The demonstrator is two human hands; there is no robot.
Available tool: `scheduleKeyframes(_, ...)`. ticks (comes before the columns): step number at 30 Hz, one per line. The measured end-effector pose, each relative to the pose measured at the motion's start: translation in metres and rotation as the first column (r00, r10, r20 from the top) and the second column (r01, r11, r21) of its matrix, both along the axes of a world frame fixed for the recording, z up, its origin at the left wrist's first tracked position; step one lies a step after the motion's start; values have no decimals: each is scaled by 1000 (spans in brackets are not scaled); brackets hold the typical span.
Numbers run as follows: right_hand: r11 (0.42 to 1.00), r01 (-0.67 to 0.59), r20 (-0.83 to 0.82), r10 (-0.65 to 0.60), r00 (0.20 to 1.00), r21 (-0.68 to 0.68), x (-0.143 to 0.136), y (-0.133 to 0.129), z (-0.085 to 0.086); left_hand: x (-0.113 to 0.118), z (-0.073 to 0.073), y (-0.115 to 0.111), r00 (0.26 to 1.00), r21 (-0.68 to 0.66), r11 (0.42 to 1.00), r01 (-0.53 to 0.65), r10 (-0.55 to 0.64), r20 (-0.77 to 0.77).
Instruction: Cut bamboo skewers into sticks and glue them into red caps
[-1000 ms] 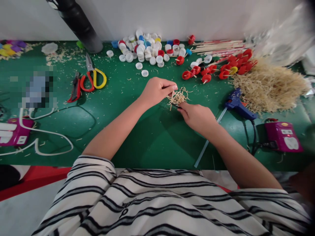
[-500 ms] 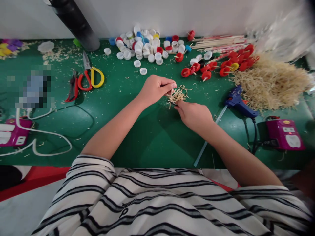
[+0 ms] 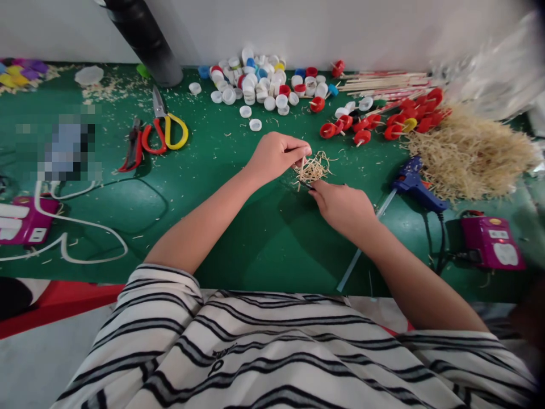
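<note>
My left hand (image 3: 276, 158) is closed in a pinch on a thin pale wooden stick (image 3: 302, 163), which points down at the table. Beside its fingertips lies a small tangle of straw-like strands (image 3: 318, 168); some strands may be touching the stick. My right hand (image 3: 343, 207) is closed around a thin dark tool (image 3: 305, 184), most of it covered by the fingers. The tool's tip reaches to the lower end of the stick, by the strands. What kind of tool it is cannot be made out.
Bottle caps (image 3: 251, 85) are heaped at the back. Red caps on sticks (image 3: 361, 137) lie right of them, near a large straw pile (image 3: 477, 153). A blue glue gun (image 3: 419, 184) sits by my right forearm. Scissors (image 3: 174, 130) and red-handled pliers (image 3: 134, 150) lie left, below a black bottle (image 3: 149, 45).
The whole view has shifted slightly, so things appear a little further right. Both hands keep nearly the same position against each other and the strands.
</note>
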State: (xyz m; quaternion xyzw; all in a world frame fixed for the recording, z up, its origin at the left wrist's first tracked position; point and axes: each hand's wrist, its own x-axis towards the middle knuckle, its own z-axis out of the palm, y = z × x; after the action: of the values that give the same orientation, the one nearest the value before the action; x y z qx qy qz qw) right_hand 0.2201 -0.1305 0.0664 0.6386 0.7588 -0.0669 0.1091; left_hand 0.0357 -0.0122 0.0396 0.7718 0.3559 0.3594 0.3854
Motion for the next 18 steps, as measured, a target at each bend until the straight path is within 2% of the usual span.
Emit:
scheduleKeyframes(7, 1000, 7, -38, -6, 999, 18, -6, 3, -2, 2, 2, -2, 999, 57, 998, 6, -4, -33)
scheduleKeyframes(14, 1000, -21, -30, 21, 999, 10, -4, 3, -3, -3, -2, 2, 999, -32, 999, 25, -24, 28)
scheduleKeyframes(18, 999, -29, -17, 30, 999, 29, -3, -1, -4, -4, -4, 1, 999, -14, 1000, 1, 0, 40)
